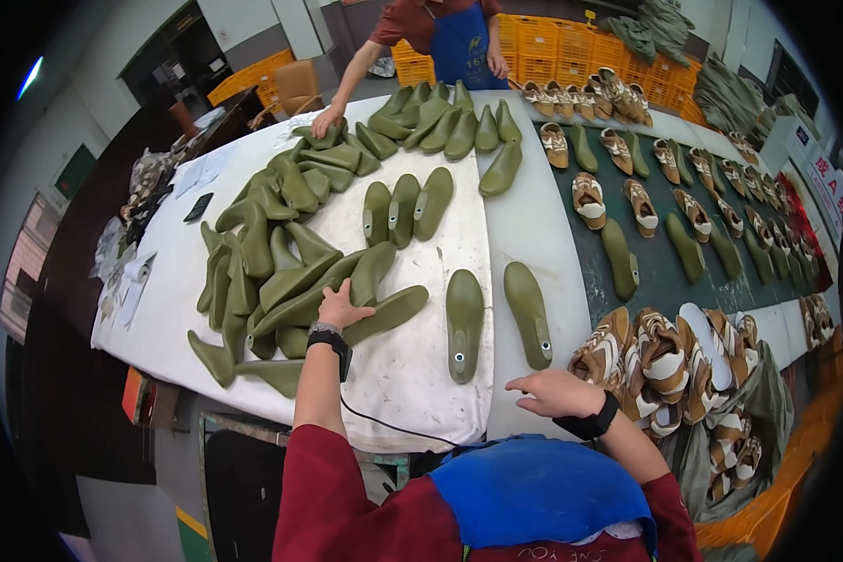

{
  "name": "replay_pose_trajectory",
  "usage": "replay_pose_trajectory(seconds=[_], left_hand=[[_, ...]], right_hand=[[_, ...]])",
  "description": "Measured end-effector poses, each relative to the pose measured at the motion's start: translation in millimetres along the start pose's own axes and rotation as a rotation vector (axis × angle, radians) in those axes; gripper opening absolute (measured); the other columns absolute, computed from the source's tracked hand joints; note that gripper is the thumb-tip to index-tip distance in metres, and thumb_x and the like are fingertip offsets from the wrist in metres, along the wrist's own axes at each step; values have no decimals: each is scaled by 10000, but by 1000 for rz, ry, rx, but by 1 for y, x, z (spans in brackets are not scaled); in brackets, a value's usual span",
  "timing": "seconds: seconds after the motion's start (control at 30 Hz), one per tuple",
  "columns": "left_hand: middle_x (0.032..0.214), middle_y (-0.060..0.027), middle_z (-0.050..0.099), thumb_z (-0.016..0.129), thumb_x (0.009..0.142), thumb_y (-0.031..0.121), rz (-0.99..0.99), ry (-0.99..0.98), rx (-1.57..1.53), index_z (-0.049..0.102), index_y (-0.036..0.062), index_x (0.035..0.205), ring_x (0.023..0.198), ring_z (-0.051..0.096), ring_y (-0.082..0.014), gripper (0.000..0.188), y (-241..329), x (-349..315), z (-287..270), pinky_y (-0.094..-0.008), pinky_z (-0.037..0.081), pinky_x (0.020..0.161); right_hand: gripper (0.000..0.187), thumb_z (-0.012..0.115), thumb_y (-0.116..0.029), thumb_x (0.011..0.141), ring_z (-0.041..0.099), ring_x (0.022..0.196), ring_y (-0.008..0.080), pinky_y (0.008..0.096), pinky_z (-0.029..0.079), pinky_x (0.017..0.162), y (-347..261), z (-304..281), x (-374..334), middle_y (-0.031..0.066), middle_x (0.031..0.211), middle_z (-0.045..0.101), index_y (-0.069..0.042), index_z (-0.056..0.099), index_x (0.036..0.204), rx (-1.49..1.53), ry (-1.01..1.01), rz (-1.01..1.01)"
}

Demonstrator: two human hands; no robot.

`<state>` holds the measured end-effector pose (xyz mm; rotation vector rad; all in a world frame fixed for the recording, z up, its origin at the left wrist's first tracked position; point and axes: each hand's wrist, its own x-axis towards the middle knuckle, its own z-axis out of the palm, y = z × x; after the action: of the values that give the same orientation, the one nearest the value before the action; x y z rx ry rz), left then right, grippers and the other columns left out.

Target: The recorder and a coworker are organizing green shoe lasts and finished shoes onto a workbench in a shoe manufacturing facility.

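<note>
Many olive-green shoe lasts lie in a loose heap on the white-covered table. My left hand (345,305) is at the heap's near right side, thumb and fingers apart, touching or just over a shoe last (391,314) that points right. Whether it grips one cannot be made out. My right hand (560,391) hovers at the near table edge, fingers partly stretched and holding nothing. Just beyond it a shoe last (528,314) lies sole up, beside another sole-up last (465,323). Three more lasts (403,208) lie side by side farther back.
At the far side a co-worker's hand (328,120) touches the heap. To the right, a green conveyor belt (656,272) carries brown-and-white sneakers and lasts in rows. A pile of sneakers (665,356) stands at the near right. Orange crates (557,42) are stacked behind.
</note>
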<state>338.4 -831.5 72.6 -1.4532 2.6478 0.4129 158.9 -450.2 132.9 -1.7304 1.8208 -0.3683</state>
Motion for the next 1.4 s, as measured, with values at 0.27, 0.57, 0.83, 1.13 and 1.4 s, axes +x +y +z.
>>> replay_pose_trajectory(seconds=[0.27,0.57,0.83,1.13,1.4], left_hand=[[1159,-250,465,693,586,468,69,-271,-82,177,37,1350,1021,511,-354,1018,15,-4,4,-361,420,885],[1042,-174,538,625,742,246,107,-190,-726,492,-13,1111,961,524,-275,470,-15,-21,60,-392,423,835],[1328,-319,193,776,537,400,778,-65,-132,356,109,1294,1189,271,-474,913,71,-131,78,-508,302,939],[1381,-259,165,779,468,408,738,56,213,345,187,1314,1227,207,-472,976,138,-119,92,-579,217,949],[1338,-204,294,749,595,362,743,103,-126,248,137,1355,1208,322,-360,938,151,-89,75,-461,339,938]], right_hand=[[448,575,-266,795,576,849,344,403,455,726,6,26,77,206,891,598,-70,471,1184,245,-83,138],[852,597,-478,734,585,808,356,407,468,671,11,56,115,220,950,564,-148,150,1380,144,236,452],[692,537,-299,756,599,615,330,435,464,551,13,65,117,158,681,612,-67,235,1334,43,397,477],[640,547,-297,753,595,558,328,441,460,508,37,61,105,163,630,603,-26,313,1284,-104,516,532],[699,672,-441,670,403,1102,399,432,381,884,73,34,65,239,1240,358,-130,424,1244,-127,758,639]])
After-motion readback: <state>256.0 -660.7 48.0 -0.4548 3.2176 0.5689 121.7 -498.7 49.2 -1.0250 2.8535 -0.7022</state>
